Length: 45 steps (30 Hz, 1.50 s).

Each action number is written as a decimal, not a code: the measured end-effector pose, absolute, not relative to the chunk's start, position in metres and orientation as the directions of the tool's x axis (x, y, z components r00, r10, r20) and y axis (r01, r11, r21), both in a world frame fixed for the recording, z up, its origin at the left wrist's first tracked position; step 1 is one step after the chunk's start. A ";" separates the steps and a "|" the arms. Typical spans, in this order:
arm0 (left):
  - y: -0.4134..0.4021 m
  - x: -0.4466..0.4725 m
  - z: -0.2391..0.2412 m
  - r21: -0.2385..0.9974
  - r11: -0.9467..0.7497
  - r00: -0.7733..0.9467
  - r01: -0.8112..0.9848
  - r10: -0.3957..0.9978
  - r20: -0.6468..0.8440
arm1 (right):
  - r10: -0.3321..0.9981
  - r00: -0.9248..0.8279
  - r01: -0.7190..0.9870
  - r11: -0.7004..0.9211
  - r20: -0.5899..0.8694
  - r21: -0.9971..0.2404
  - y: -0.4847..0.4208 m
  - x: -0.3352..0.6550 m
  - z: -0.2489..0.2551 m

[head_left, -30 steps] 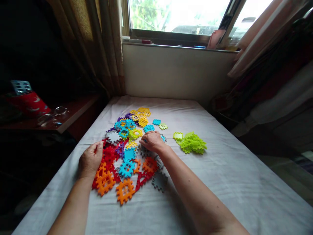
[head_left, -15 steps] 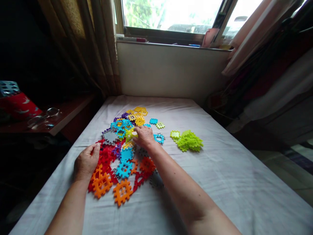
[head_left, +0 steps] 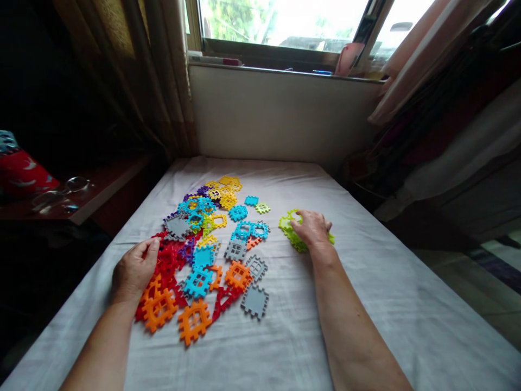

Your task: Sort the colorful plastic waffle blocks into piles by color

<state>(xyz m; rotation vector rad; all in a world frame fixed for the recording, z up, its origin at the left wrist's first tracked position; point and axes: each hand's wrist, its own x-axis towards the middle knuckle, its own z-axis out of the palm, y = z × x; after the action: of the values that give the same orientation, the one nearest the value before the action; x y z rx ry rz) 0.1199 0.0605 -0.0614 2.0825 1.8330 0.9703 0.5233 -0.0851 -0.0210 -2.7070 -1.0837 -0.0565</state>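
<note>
A heap of flat, toothed plastic tiles (head_left: 203,250) in orange, red, blue, yellow, grey and purple lies spread on a white sheet (head_left: 366,304). To its right sits a separate small pile of lime-green tiles (head_left: 290,232). My right hand (head_left: 312,228) rests palm-down on that green pile, fingers curled over it; whether it grips a tile is hidden. My left hand (head_left: 132,270) lies at the left edge of the mixed heap, fingers loosely bent and touching red tiles (head_left: 169,260).
A wall and window sill (head_left: 285,68) close off the far end of the sheet. Curtains (head_left: 154,81) hang at the left and right. A dark wooden side table (head_left: 93,190) with glasses (head_left: 61,193) and a red item (head_left: 22,174) stands to the left.
My right hand moved from the middle of the mixed heap rightward onto the lime-green pile. A yellow-green tile it touched there is gone from that spot. My left hand stayed at the heap's left edge.
</note>
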 end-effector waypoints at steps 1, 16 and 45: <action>0.060 0.120 -0.061 0.548 -0.205 0.014 0.811 0.943 0.332 | 0.680 0.720 0.693 -0.693 0.140 -0.198 -0.084 0.521 -0.021; 0.058 0.121 -0.056 0.550 -0.185 0.027 0.815 0.959 0.282 | 0.987 0.159 0.967 -0.150 0.027 -0.204 0.012 0.346 -0.003; 0.059 0.124 -0.055 0.534 -0.124 -0.002 0.836 0.974 0.228 | 0.860 0.493 0.865 -0.468 0.132 -0.183 -0.053 0.458 -0.003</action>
<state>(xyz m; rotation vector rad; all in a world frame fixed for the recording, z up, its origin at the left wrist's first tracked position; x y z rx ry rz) 0.1244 0.0590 -0.0548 2.0293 1.8973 0.8135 0.4577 -0.0532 -0.0025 -2.5134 -1.4764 -0.0321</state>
